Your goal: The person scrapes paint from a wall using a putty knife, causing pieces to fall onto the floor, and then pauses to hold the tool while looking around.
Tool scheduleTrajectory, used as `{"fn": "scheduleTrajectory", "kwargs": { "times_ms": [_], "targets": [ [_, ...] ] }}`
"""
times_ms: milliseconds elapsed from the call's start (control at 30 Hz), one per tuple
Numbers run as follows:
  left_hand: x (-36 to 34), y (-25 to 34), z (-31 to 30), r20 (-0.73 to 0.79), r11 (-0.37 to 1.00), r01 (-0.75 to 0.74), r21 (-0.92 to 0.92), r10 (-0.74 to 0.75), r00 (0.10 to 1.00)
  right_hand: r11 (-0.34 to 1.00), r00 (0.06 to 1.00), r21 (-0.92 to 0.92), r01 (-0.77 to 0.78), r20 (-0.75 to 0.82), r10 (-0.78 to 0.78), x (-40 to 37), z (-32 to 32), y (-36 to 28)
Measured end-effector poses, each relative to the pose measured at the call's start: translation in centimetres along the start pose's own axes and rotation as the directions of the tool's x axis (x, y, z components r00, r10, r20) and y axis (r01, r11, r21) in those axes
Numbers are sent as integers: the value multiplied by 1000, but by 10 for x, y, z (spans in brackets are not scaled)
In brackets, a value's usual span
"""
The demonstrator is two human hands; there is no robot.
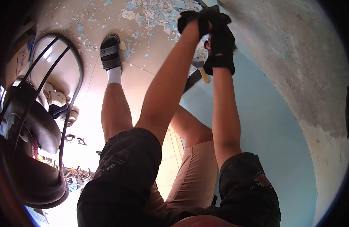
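Both my hands wear black gloves and are close together by the wall, at the top of the head view. My left hand (214,19) is closed, and a dark tool end (202,3) pokes out beyond it. Just below, my right hand (222,47) is closed too, its grip mostly hidden by the glove. What the hands hold cannot be made out. Beneath my right hand shows a scraper (199,65) with a flat metal blade and a yellowish wooden handle. Next to it is a long dark strip (192,81), partly behind my left forearm.
The wall (272,45) is bare grey plaster higher up and light blue paint (253,109) lower. Blue and white paint flakes (151,17) litter the tiled floor. My foot in a black slide (110,53) stands there. A dark chair (36,117) and pale clogs (55,96) are at left.
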State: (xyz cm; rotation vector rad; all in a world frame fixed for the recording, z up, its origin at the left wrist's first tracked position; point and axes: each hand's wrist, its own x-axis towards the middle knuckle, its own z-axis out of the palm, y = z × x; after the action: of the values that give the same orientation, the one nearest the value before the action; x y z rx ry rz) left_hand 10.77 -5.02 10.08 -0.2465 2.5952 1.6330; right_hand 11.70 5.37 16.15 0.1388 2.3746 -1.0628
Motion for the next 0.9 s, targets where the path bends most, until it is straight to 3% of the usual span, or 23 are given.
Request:
{"fn": "scheduleTrajectory", "kwargs": {
  "times_ms": [33,67,100,167,200,233,267,300,333,400,433,467,500,567,600,633,667,700,733,767,833,867,900],
  "targets": [
    [-13,54,-37,24,950,270,-155,-270,963,988,992,-87,124,-11,-126,-2,-6,6],
    [-10,53,-24,28,922,324,-212,-326,945,954,968,-177,242,-21,-250,-5,-12,10],
    [-7,51,-9,32,888,375,-268,-381,924,954,976,-207,218,23,-218,-17,-18,0],
    [-4,26,35,-320,988,73,-133,-113,941,921,976,-327,213,24,-217,-18,-18,-4],
    [-4,24,28,-324,988,76,-131,-116,939,899,976,-385,209,24,-217,-21,-16,-16],
    [-4,20,21,-272,957,107,-271,-183,945,993,994,-41,-108,-29,107,-18,-12,-28],
    [-4,18,18,-205,904,140,-403,-239,949,954,963,139,-267,0,269,-17,-6,-25],
    [-1,-1,34,-263,966,23,-259,-94,960,857,905,309,-412,29,425,-15,-1,-22],
    [3,-21,50,-315,991,-89,-100,53,948,974,976,75,-212,-37,215,-3,10,7],
    [-4,-12,32,-256,950,69,-304,-151,955,985,999,-174,10,-43,-18,-1,14,7],
    [-5,-8,25,-312,900,-299,317,396,863,867,971,-453,206,-17,-239,-7,3,3],
    [-2,-5,34,-314,903,-298,311,394,864,634,899,-683,361,74,-432,-12,-7,-3],
    [1,-1,41,-362,960,-245,136,278,890,637,901,-682,359,74,-428,-14,-11,-2],
    [0,8,30,-209,869,-261,420,373,904,777,931,-535,332,53,-361,-7,-15,-5],
    [5,3,37,-209,869,-259,421,371,905,816,940,-482,319,50,-338,-2,-18,-4],
    [8,1,45,-313,991,-116,68,132,941,860,969,-447,246,82,-235,-1,-23,-3],
    [7,6,46,-321,953,32,-301,-133,938,844,955,-453,287,70,-287,5,-24,4],
    [2,6,43,-441,985,-149,92,174,880,826,939,-460,326,58,-338,11,-24,10],
    [5,9,41,-444,983,-156,97,183,877,805,920,-470,363,46,-388,16,-25,15],
    [4,12,42,-404,961,-166,223,246,881,886,937,-311,344,48,-347,12,-28,12],
    [10,11,38,-355,915,-182,361,316,880,518,688,-545,659,161,-707,16,-33,0],
    [16,8,42,-449,983,-99,157,160,879,281,512,-641,714,205,-834,18,-36,-7],
    [17,8,50,-501,997,-15,-71,-23,865,815,876,-343,467,53,-480,14,-32,-15]
  ]
}}
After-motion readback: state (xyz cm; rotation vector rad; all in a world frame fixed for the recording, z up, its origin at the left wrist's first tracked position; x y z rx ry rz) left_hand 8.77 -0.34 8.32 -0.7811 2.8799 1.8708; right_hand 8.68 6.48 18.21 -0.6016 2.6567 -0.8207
